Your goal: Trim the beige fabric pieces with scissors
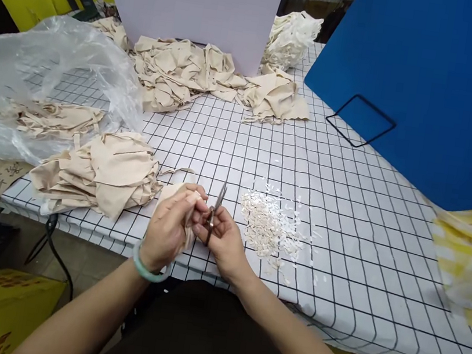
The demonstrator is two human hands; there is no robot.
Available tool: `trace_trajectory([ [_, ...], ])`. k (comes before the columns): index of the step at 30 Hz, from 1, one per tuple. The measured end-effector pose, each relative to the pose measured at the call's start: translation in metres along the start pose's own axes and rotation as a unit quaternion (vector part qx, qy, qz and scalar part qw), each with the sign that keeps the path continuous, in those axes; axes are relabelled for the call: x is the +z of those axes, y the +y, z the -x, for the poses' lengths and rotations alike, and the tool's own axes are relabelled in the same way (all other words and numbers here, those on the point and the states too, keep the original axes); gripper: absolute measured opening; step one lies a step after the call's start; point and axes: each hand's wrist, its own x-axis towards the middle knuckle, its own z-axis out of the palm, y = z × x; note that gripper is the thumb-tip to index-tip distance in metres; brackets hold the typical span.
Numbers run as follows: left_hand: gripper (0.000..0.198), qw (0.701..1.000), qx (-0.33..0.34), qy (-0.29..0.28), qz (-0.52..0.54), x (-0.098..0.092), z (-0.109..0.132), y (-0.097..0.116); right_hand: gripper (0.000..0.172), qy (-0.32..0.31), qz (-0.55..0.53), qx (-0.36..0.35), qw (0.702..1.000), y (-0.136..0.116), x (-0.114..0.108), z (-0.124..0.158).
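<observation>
My left hand [170, 226], with a pale green bangle [148, 271] at its wrist, is closed on a piece of beige fabric [188, 230]. Part of that fabric hangs below the fingers. In my right hand [226, 243] is a small pair of scissors [216, 206], blades pointing up and away from me. The two hands nearly meet above the table's front edge. Just left of them lies a heap of beige fabric pieces [118, 169]. To the right, small beige and white scraps [271, 220] are scattered on the cloth.
A white tablecloth with black grid lines [341, 239] covers the table. More beige fabric [176, 72] lies at the back against a pale panel [194, 1]. A clear plastic bag [103, 59] stands left. A blue panel [434, 82] leans over the right side, near a yellow-white bag [470, 257].
</observation>
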Motion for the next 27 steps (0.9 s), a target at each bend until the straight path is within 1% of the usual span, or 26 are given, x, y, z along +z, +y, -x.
trace_trajectory([
  [2, 0.029, 0.999, -0.025, -0.028, -0.039, 0.003, 0.0, -0.02, 0.043, 0.032, 0.07, 0.009, 0.997, 0.0, -0.02, 0.014],
  [4, 0.031, 0.994, -0.031, -0.057, -0.088, 0.004, 0.002, -0.033, 0.038, 0.052, 0.189, -0.004, 0.981, -0.007, -0.039, 0.029],
  [5, 0.032, 0.991, -0.026, -0.07, -0.111, 0.004, 0.003, -0.038, 0.038, 0.062, 0.258, -0.016, 0.964, -0.013, -0.047, 0.037],
  [8, 0.034, 0.981, 0.001, -0.097, -0.166, 0.006, 0.007, -0.044, 0.042, 0.074, 0.432, -0.062, 0.897, -0.03, -0.063, 0.055],
  [9, 0.033, 0.977, 0.01, -0.104, -0.183, 0.007, 0.007, -0.044, 0.042, 0.069, 0.471, -0.075, 0.876, -0.035, -0.065, 0.058],
  [11, 0.033, 0.97, 0.027, -0.117, -0.211, 0.009, 0.007, -0.043, 0.037, 0.049, 0.525, -0.096, 0.844, -0.041, -0.069, 0.061],
  [14, 0.033, 0.964, 0.044, -0.135, -0.225, 0.01, 0.006, -0.041, 0.035, 0.022, 0.563, -0.133, 0.816, -0.044, -0.072, 0.06],
  [18, 0.033, 0.962, 0.056, -0.146, -0.222, 0.009, 0.006, -0.039, 0.04, 0.001, 0.577, -0.169, 0.799, -0.045, -0.074, 0.056],
  [21, 0.033, 0.959, 0.067, -0.153, -0.23, 0.01, 0.006, -0.036, 0.041, -0.008, 0.581, -0.186, 0.792, -0.045, -0.072, 0.054],
  [27, 0.033, 0.95, 0.088, -0.168, -0.25, 0.011, 0.006, -0.034, 0.041, -0.011, 0.577, -0.217, 0.788, -0.046, -0.068, 0.052],
])
